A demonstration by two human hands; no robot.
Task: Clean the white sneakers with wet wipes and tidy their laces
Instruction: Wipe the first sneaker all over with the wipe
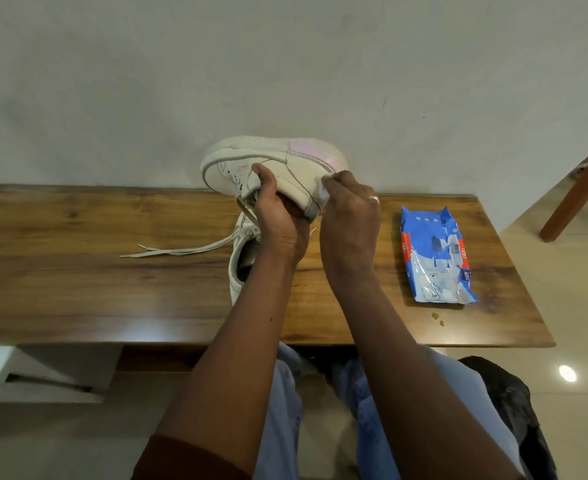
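One sneaker (pixel 268 161) was mid-clean: left hand (pixel 275 216) gripped it, right hand (pixel 349 216) pinched a wipe (pixel 325 187) against its side; turning it seemed next.

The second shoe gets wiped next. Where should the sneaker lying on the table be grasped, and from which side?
Probably at the heel collar of the lying sneaker, thumb inside its upward-facing opening, fingers outside. Come from the near left: the heel points toward the person, and the left forearm covers its right side.
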